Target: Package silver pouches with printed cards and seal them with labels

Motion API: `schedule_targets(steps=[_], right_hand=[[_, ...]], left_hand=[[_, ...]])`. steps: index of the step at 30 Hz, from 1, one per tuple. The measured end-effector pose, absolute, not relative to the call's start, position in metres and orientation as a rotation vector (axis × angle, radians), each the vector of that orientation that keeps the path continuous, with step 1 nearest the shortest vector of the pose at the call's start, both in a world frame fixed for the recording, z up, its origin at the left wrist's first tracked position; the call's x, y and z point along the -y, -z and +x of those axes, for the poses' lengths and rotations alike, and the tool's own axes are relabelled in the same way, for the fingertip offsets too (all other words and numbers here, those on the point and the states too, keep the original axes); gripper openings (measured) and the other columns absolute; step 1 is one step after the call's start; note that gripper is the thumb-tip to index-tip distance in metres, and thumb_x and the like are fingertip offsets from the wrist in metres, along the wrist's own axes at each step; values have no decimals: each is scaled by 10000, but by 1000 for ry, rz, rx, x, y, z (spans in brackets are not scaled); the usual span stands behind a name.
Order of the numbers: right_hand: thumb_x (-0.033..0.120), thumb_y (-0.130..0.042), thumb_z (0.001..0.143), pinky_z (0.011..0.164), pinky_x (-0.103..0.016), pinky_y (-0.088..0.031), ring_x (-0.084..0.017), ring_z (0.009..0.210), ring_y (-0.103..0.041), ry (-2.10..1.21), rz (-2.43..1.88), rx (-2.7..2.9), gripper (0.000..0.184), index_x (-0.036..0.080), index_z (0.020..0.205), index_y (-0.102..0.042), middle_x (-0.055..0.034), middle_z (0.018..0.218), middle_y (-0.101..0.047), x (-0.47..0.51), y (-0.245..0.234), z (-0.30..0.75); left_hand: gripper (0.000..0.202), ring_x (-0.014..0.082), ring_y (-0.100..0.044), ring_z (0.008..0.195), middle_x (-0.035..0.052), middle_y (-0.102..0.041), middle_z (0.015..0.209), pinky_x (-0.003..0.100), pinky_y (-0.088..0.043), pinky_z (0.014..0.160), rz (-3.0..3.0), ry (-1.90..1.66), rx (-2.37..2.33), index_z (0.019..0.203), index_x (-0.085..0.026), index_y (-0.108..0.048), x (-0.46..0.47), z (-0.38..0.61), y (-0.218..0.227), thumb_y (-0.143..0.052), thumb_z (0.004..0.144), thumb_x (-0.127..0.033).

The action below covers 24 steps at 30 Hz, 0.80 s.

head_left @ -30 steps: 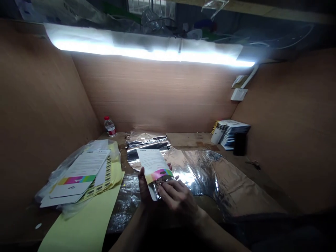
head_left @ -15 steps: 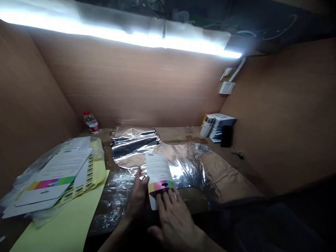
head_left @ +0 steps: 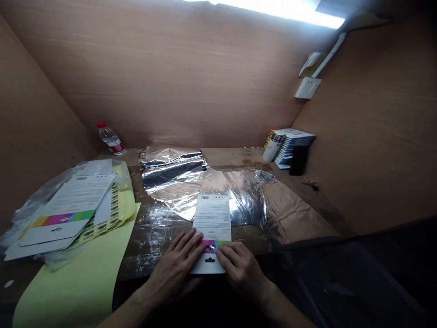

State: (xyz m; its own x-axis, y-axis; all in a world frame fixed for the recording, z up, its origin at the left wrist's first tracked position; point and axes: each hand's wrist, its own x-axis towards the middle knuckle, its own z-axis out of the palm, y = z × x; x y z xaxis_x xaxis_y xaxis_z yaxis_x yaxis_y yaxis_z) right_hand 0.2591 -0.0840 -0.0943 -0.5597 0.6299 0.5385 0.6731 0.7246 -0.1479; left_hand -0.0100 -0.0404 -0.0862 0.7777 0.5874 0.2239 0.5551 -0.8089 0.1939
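Observation:
A white retail card package (head_left: 212, 223) with printed text and a rainbow stripe lies flat on the foil-covered desk (head_left: 259, 205), its hang-hole end toward me. My left hand (head_left: 175, 266) rests on its lower left edge with the fingers stretched flat. On the lower right corner lies my right hand (head_left: 241, 269), its fingers also flat on the card. Neither hand grips anything.
A stack of similar cards on a plastic bag (head_left: 64, 214) and a yellow label sheet (head_left: 78, 278) lie at the left. A water bottle (head_left: 108, 138) stands at the back left, a pile of boxes (head_left: 290, 148) at the back right. Wooden walls enclose the desk.
The card was held up in both hands; it now lies flat on the desk with both hands pressing on it. The camera has tilted downward.

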Motion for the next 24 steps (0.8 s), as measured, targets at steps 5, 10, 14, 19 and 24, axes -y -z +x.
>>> schedule_targets(steps=[5, 10, 14, 19, 24], right_hand=[[170, -545, 1020, 863, -395, -425, -225, 965, -629, -204, -1104, 2138, 117, 181, 957, -642, -54, 991, -722, 90, 81, 255], [218, -617, 999, 812, -379, -352, -219, 824, -574, -333, -1516, 1798, 118, 194, 887, -589, -25, 843, -650, 82, 75, 239], [187, -663, 960, 838, -383, -341, -243, 866, -580, -351, -1682, 1763, 60, 202, 957, -605, -34, 888, -660, 79, 71, 229], [179, -667, 956, 833, -377, -350, -243, 881, -583, -363, -1758, 1869, 105, 206, 896, -586, -24, 890, -653, 78, 67, 229], [332, -573, 1042, 765, -363, -381, -225, 800, -579, -87, -1834, 1882, 136, 202, 1026, -611, -53, 904, -627, 68, 74, 227]], left_hand=[[286, 361, -536, 1359, 87, -647, 1427, 536, -473, 1082, 2667, -594, -968, 1183, -245, -703, 40, -4, 86, -624, 968, -416], [277, 300, -623, 1142, 101, -686, 1324, 460, -574, 927, 2341, -670, -1109, 808, -210, -687, 25, 10, 78, -585, 992, -389], [321, 325, -589, 1187, 135, -639, 1310, 489, -556, 971, 2291, -671, -1202, 743, -195, -673, 23, 18, 78, -592, 971, -405], [284, 326, -573, 1175, 131, -604, 1310, 504, -544, 988, 2304, -700, -1220, 765, -192, -702, 25, 22, 83, -560, 971, -327], [244, 289, -634, 1043, 126, -608, 1246, 436, -564, 901, 2267, -821, -1248, 815, -198, -645, 19, 26, 92, -539, 995, -323]])
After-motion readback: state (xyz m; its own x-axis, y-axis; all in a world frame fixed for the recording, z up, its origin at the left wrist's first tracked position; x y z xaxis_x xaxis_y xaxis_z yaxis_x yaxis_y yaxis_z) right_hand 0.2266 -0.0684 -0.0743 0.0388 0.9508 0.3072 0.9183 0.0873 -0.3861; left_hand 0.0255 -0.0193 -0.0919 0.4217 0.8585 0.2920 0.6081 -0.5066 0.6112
